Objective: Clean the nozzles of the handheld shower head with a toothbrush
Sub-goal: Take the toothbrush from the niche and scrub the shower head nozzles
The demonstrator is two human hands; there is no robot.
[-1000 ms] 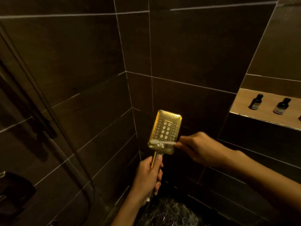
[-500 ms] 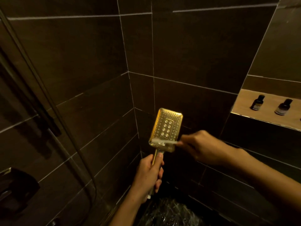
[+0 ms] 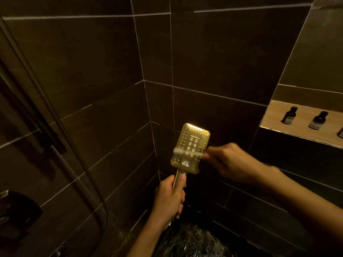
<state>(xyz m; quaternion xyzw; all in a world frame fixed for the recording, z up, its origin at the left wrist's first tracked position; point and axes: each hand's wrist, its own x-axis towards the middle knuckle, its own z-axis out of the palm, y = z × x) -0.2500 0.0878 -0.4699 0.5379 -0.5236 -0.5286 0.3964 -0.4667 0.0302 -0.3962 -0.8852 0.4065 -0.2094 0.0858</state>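
A gold rectangular handheld shower head [image 3: 193,138] stands upright in the middle of the view, its nozzle face turned toward me. My left hand [image 3: 169,199] grips its handle from below. A white toothbrush [image 3: 187,152] lies crosswise over the lower half of the nozzle face, its head at the left edge. My right hand [image 3: 232,162] holds the toothbrush handle from the right side, slightly blurred.
Dark tiled walls meet in a corner behind the shower head. A lit wall niche [image 3: 278,117] at the right holds small dark bottles [image 3: 289,115]. A shower hose [image 3: 89,182] and dark fitting [image 3: 16,212] run down the left. Crinkled black plastic [image 3: 194,240] lies below.
The toothbrush has moved up the nozzle face and further left across it. The shower head has shifted slightly rightward in the view, still held by my left hand.
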